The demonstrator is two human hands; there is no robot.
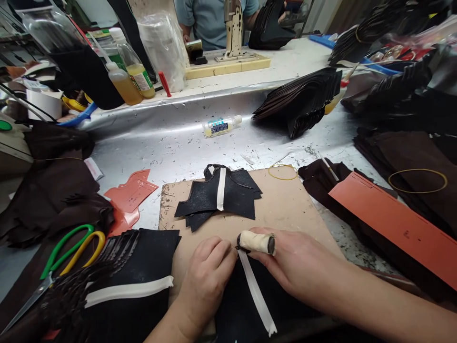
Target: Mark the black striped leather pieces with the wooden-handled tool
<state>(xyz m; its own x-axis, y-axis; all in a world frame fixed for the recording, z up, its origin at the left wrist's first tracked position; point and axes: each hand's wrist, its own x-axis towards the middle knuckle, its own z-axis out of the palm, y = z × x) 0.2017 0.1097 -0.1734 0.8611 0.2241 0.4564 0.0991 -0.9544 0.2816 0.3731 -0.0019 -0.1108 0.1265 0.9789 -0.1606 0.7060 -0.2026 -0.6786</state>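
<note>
My right hand (285,257) is closed round a small hammer whose cream-wrapped head (255,242) has dark ends; its handle is hidden in my grip. Under both hands lies a black leather piece (228,314) with a white tape strip (257,297) running down it. My left hand (209,271) is closed, fingertips pinching the top edge of that piece beside the hammer head. Just beyond, more black pieces (200,202), one with a white strip, lie stacked on a tan board (285,205).
To the left are a taped black stack (146,257), scissors (50,276) and an orange template (134,190). A longer orange template (396,224) lies right. Behind are a small bottle (221,126), a dark bundle (300,97) and a person (210,24) across the bench.
</note>
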